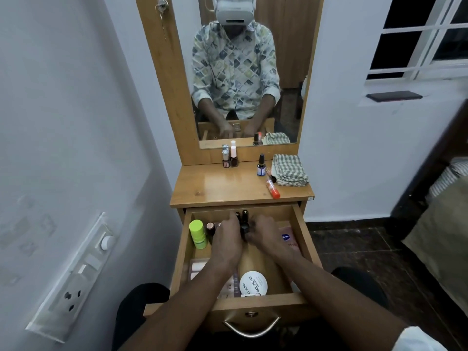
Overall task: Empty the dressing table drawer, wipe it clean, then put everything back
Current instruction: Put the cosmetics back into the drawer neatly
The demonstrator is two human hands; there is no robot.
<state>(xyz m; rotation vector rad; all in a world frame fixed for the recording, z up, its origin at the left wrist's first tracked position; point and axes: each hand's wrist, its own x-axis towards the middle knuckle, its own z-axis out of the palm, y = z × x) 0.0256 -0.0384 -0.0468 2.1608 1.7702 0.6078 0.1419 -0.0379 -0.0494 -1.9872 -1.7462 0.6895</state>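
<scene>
Both hands' fingers (left hand point(226, 239), right hand point(266, 233)) apparently pinch dark bottles point(243, 224) inside the drawer point(301, 224)

Lime-green bottle point(197, 234), grey-checked cloth point(290, 169)

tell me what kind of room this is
Most likely a bedroom at home: a wooden dressing table with a tall mirror, nail polish bottles on top, and what looks like a bed at the right edge.

White painted walls point(63, 110), dark tiled floor point(354, 249), white-framed window point(425, 41) dark outside, white switch panel point(73, 277) on left wall.
</scene>
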